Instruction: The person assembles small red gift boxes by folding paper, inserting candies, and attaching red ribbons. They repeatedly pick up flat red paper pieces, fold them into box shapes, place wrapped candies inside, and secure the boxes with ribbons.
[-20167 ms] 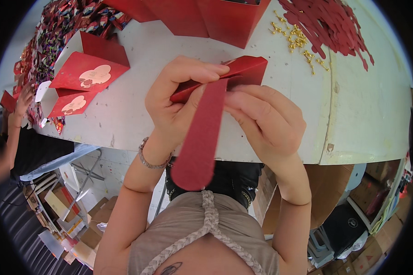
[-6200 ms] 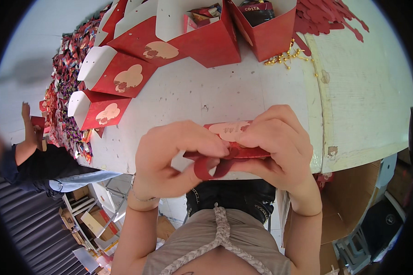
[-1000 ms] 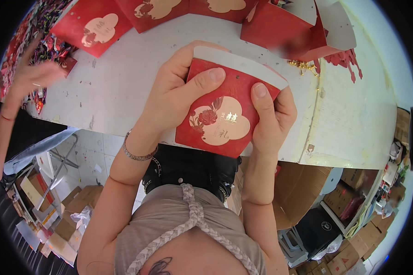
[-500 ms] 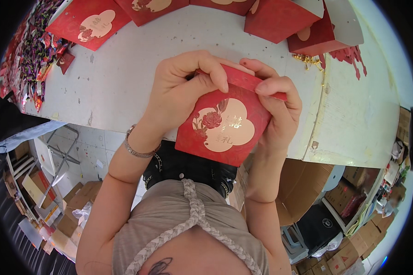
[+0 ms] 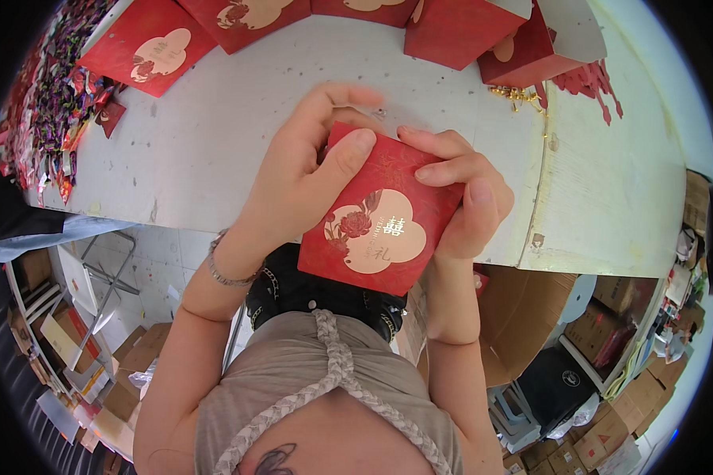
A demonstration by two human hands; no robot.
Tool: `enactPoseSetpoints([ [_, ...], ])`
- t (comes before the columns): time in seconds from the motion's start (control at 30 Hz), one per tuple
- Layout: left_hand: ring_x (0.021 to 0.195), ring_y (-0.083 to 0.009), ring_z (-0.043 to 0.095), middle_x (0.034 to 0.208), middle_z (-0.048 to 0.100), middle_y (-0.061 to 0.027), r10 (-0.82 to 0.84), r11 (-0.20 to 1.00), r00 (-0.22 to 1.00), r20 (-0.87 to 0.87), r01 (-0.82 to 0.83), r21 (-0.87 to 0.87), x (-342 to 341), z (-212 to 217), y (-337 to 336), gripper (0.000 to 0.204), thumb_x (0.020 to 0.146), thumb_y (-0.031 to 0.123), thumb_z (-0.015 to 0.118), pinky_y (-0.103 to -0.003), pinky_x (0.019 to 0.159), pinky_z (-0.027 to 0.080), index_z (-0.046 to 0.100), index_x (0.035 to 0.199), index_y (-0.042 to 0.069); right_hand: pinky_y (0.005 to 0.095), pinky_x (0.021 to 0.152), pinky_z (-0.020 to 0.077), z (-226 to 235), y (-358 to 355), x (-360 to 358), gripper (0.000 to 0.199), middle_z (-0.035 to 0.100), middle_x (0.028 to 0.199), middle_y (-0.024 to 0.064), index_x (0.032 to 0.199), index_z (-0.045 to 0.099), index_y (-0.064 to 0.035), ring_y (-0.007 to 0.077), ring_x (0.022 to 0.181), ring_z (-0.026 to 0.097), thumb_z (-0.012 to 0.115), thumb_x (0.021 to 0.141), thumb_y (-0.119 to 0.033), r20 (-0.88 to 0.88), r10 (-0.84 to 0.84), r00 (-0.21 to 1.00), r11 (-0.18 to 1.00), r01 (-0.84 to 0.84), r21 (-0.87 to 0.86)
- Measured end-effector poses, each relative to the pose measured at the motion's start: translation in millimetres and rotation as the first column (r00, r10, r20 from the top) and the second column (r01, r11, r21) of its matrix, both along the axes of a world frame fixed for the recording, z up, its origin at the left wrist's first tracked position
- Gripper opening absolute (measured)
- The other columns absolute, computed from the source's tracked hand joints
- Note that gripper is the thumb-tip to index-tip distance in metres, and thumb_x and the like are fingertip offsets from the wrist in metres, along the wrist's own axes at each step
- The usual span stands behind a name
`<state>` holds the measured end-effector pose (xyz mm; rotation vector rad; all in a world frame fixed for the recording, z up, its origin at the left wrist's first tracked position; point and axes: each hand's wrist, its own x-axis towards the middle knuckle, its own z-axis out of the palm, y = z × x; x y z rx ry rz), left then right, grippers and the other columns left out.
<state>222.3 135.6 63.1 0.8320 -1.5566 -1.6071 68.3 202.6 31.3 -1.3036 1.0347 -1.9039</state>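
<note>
The person's shirt and black trousers lie nearest the camera. Both forearms rise from the lower edge and converge, elbows bent, with a bracelet on the left wrist. The red box is held between the hands, tilted, its lower end over the lap and its upper end over the table. The left hand grips the upper left: thumb flat on the front, index finger raised past the top edge and blurred; the other fingers are largely hidden. The right hand is curled on the upper right edge, its fingers bent and slightly parted, two tips against the front.

Below the table, an open carton stands to the right, with a black bag just beside it; a folding chair stands to the left. Dark clothing of another person shows at the left rim.

On the table, a heap of packets covers the left end. Gold pins lie to the right. Beyond the hands, a row of boxes curves across the far side; its rightmost one stands before the red strips and partly hides them.
</note>
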Motion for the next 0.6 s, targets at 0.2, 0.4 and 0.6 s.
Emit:
enactPoseSetpoints([
  [0.2,0.071,-0.0084,0.052,0.077,0.059,-0.0035,0.021,0.968,0.998,0.062,-0.004,-0.251,22.3,8.4,-7.1,0.009,0.088,0.006,0.058,-0.022,0.064,0.043,0.063,0.091,0.0,0.0291,0.062,0.0474,25.6,8.2,9.5,0.018,0.067,0.082,0.0151,0.085,0.066,0.0052,0.0176,0.07,0.06,0.06,0.085,-0.012,-0.204,-0.07,0.976,0.96,0.122,0.254],
  [0.4,0.084,-0.0177,0.058,0.095,0.059,-0.0077,0.083,0.888,0.996,0.046,-0.053,-0.457,-10.9,20.8,-24.6,0.014,0.082,0.005,0.065,-0.027,0.073,0.047,0.063,0.095,0.0,0.0309,0.058,0.0499,44.0,20.8,12.8,0.027,0.066,0.085,0.0128,0.1,0.065,0.0032,0.0241,0.066,0.06,0.068,0.073,0.0,-0.67,-0.466,0.578,0.847,0.51,-0.15],
  [0.6,0.109,-0.023,0.051,0.114,0.054,-0.0115,0.09,0.939,0.996,-0.026,-0.094,-0.33,-28.9,26.1,38.6,0.032,0.082,0.005,0.062,-0.034,0.09,0.043,0.055,0.114,0.0,0.0336,0.071,0.0537,10.4,12.7,23.7,0.046,0.063,0.099,0.0269,0.108,0.056,0.0146,0.0337,0.082,0.062,0.068,0.067,-0.004,-0.675,-0.668,0.313,0.705,0.557,-0.439],
])
